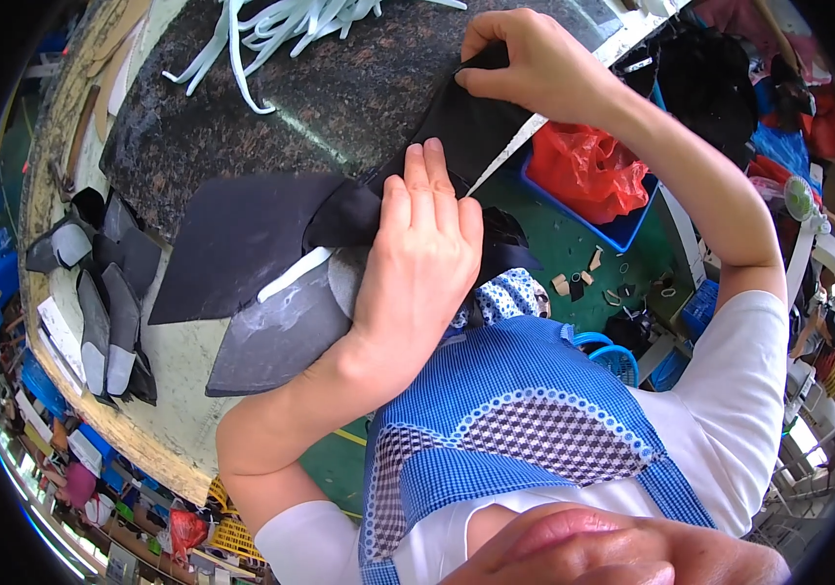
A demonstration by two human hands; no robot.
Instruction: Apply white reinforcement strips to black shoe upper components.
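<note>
My right hand (544,68) pinches the upper end of a black strip of flat material (481,127) between thumb and fingers. My left hand (417,253) lies over the lower part of that strip, its fingers stretched out together and pressing down. Left of that hand, a broad black panel (242,239) overhangs a grey panel (281,331) with whitish smears. Between the two panels a white strip (293,274) sticks out. What lies under my left palm is hidden.
A dark speckled stone slab (213,146) covers part of the table. White cords (291,29) are heaped at its far side. Black and grey cut pieces (110,292) lie at the left. A blue bin with a red plastic bag (588,171) stands right, near scraps on the green floor.
</note>
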